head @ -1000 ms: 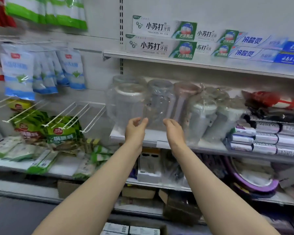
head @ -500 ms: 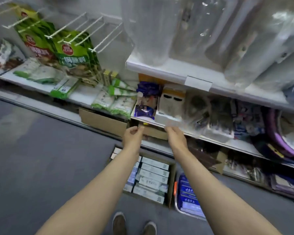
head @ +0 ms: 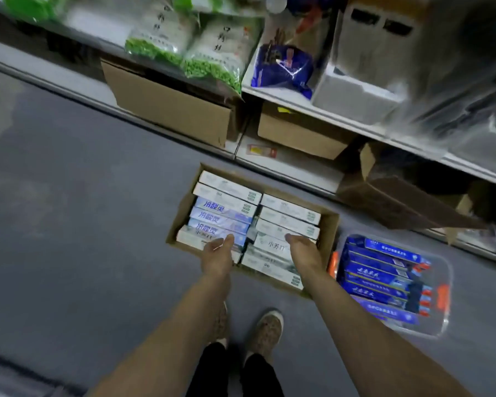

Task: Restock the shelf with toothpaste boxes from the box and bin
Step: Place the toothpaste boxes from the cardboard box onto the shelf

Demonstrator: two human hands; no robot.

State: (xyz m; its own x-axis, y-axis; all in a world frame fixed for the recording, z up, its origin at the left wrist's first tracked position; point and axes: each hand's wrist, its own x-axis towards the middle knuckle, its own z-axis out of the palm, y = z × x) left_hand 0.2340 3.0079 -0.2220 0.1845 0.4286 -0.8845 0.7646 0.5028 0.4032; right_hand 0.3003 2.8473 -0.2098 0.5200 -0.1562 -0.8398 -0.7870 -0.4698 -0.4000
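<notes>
An open cardboard box (head: 330,224) sits on the grey floor below me, packed with several white and pale-blue toothpaste boxes (head: 226,206) in two columns. To its right stands a clear plastic bin (head: 444,285) holding several dark-blue toothpaste boxes (head: 384,276). My left hand (head: 216,255) hovers over the near left of the cardboard box, fingers straight and empty. My right hand (head: 304,250) hangs over the near right column, fingers relaxed, holding nothing. Whether either hand touches the boxes I cannot tell.
Lower shelves (head: 312,110) run across the top with green-and-white bags (head: 212,50), a blue packet (head: 284,67) and a white carton (head: 364,58). Brown cartons (head: 166,104) sit under the shelf; another open carton (head: 398,202) lies at right. My shoes (head: 265,329) are just behind the box.
My view has tipped from the upper shelves down to the floor. Both hands have dropped from shelf height to just over the cardboard box, still empty.
</notes>
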